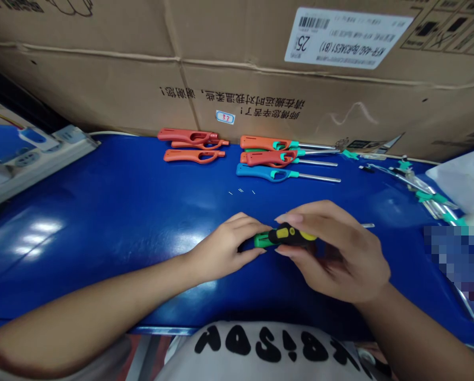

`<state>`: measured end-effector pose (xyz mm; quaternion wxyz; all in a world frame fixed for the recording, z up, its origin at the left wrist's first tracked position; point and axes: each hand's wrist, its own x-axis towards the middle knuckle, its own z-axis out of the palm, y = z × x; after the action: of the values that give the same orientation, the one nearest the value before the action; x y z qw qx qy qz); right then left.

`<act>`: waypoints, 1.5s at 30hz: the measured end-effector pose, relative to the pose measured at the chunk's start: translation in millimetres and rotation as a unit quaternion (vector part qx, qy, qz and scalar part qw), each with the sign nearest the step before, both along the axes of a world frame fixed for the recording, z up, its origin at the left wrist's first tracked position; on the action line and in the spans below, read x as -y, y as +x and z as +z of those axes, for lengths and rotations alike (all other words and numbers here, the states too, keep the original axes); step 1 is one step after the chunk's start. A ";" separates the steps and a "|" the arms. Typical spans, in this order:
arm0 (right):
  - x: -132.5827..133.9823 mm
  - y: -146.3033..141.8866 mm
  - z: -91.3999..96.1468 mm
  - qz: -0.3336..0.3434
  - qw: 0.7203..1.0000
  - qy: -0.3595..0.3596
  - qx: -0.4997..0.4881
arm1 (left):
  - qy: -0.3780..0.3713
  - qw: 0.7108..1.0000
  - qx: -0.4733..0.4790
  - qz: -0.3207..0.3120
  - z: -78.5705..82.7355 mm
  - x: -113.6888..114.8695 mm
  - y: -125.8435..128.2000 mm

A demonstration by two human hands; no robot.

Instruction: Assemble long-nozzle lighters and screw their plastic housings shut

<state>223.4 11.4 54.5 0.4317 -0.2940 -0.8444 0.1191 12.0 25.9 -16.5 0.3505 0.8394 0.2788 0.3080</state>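
My left hand (pixel 221 246) is closed at the fingertips around a green plastic lighter body (pixel 262 239), most of it hidden. My right hand (pixel 346 256) grips the black-and-yellow handle of a screwdriver (pixel 290 233) between thumb and fingers. The screwdriver's handle covers the right part of the green piece; its tip cannot be seen. Just beyond both hands, several tiny thin pins (pixel 240 190) lie on the blue table (pixel 142 211). Past my right fingers, the end of a metal tube (pixel 367 225) shows.
Red-orange lighter shells (pixel 189 155) lie at back left. Beside them are gas lighters with metal tubes, including a blue one (pixel 261 172). Metal tubes with teal parts (pixel 427 196) are piled on the right. A cardboard box (pixel 121 100) stands behind; a power strip (pixel 34 159) sits left.
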 end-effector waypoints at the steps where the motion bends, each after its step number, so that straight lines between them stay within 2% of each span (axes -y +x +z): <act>1: 0.6 0.1 0.3 -0.022 0.999 0.030 0.023 | 0.002 1.000 0.000 0.001 0.2 0.1 -0.1; 4: 1.3 1.1 0.9 -0.029 0.994 0.088 0.057 | 0.005 1.000 -0.004 0.007 -0.1 0.2 -0.3; 6: 0.1 1.3 1.0 0.019 0.997 0.058 0.042 | 0.010 1.000 -0.004 0.008 -0.9 0.3 -0.3; 9: -2.1 0.1 0.5 0.072 0.997 -0.030 -0.004 | 0.022 1.000 0.005 0.007 -1.3 0.1 0.1; 11: -2.8 -0.7 -0.7 0.043 0.999 -0.019 -0.027 | 0.018 1.000 0.001 0.008 -0.4 -0.1 0.5; 14: -3.2 -0.7 -2.3 -0.034 0.998 0.044 -0.010 | 0.009 1.000 -0.012 0.008 1.2 -0.3 1.0; 16: -3.4 -0.2 -2.1 -0.026 0.998 0.050 0.013 | 0.009 1.000 -0.016 0.008 1.0 -0.2 1.1; 21: -1.3 -0.2 1.5 0.063 0.997 -0.029 -0.015 | 0.021 1.000 -0.004 0.006 -2.3 -0.1 0.6; 26: 0.1 0.8 0.1 -0.029 0.998 0.053 0.019 | 0.008 1.000 -0.007 0.005 -2.3 -0.4 0.1; 27: -0.5 1.0 -0.8 -0.028 0.998 0.058 0.024 | 0.008 1.000 -0.010 0.007 -2.1 -0.3 0.2; 31: -2.7 -0.7 -4.3 0.058 0.998 0.000 0.010 | 0.016 1.000 -0.016 0.014 -1.8 0.4 0.3; 33: -2.4 -3.0 -5.6 0.072 0.997 -0.022 0.006 | 0.012 1.000 -0.018 0.015 -1.5 0.4 0.3; 40: 2.5 -8.0 -7.4 0.009 0.999 0.031 0.039 | -0.002 1.000 -0.021 0.011 -2.2 -0.8 0.9; 43: 2.0 -7.3 -4.3 -0.014 1.000 -0.016 0.013 | 0.002 0.999 -0.029 0.013 1.0 0.0 1.0; 45: -0.6 -4.0 1.0 -0.044 0.996 -0.061 -0.046 | -0.006 0.998 -0.058 0.016 7.7 0.7 -0.9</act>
<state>219.4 12.0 55.5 0.4564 -0.3511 -0.8007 0.1652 11.1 25.2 -8.9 0.3338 0.8491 0.3138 0.2630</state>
